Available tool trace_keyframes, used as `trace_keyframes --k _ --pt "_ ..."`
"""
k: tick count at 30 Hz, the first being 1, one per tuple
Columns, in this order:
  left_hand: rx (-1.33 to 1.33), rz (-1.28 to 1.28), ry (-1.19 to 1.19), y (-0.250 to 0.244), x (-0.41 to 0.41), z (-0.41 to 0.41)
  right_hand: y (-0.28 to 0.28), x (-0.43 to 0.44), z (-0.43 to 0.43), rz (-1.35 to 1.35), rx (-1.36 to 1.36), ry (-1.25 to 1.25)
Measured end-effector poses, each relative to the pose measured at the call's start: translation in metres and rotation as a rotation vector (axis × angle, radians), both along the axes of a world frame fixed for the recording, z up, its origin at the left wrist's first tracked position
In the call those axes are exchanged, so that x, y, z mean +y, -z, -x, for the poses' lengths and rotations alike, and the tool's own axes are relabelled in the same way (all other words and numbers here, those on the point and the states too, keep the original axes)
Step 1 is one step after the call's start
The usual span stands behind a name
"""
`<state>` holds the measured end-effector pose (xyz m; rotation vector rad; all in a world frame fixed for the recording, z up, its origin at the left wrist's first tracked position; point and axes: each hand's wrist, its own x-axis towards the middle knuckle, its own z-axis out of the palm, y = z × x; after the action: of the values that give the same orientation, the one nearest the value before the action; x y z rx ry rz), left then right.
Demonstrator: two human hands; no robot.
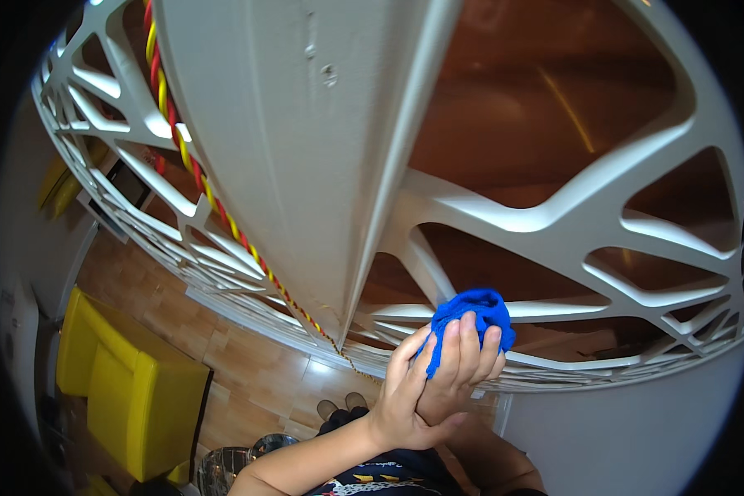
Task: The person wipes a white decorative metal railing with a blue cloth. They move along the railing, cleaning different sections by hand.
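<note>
A crumpled blue cloth (pixel 480 307) is bunched between my two hands, close before the white lattice panel (pixel 533 229). My left hand (pixel 400 390) lies against the other hand, its fingers along the cloth's left edge. My right hand (pixel 465 366) has its fingers curled over the cloth from below. The palms are pressed together, so part of the grip is hidden. Whether the cloth touches the lattice, I cannot tell. Left of my hands rises a broad grey-white post (pixel 297 124), with a twisted red and yellow cord (pixel 223 214) running down along its left side.
A yellow armchair (pixel 124 378) stands on the wood-look floor (pixel 260 378) at the lower left. Beside it are dark marbled round surfaces (pixel 223 468). More white lattice (pixel 155 186) curves away left of the post. A grey wall (pixel 601 434) is at the lower right.
</note>
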<state>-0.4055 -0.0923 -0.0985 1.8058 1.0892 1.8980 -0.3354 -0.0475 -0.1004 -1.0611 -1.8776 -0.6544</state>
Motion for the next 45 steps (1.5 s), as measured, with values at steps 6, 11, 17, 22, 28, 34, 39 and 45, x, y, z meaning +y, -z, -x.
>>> trace_keyframes --k 6,11,17,22,28,34,39,45 --pt "-0.101 0.136 -0.125 0.024 -0.015 0.013 0.026 -0.001 0.002 0.090 -0.249 -0.155" --pt "-0.281 0.273 -0.134 0.029 -0.022 0.018 -0.006 -0.013 0.024 0.319 -0.318 -0.188" --pt "-0.537 0.380 -0.092 0.046 -0.031 0.030 -0.004 -0.014 0.043 0.401 -0.423 -0.235" --pt "-0.458 0.299 -0.124 0.027 -0.040 0.023 -0.012 -0.019 0.022 0.572 -0.254 -0.444" --pt "-0.148 -0.113 -0.179 -0.017 -0.057 0.035 -0.062 -0.033 0.028 0.066 0.073 -0.591" --pt "0.056 -0.221 -0.403 -0.073 -0.002 0.090 -0.120 0.020 0.086 -0.240 0.131 -0.482" --pt "0.263 -0.358 -0.546 -0.071 0.019 0.097 -0.108 0.019 0.111 -0.276 0.096 -0.281" --pt "0.150 -0.125 -0.589 -0.011 0.003 0.069 -0.058 0.046 0.100 -0.306 -0.028 -0.551"
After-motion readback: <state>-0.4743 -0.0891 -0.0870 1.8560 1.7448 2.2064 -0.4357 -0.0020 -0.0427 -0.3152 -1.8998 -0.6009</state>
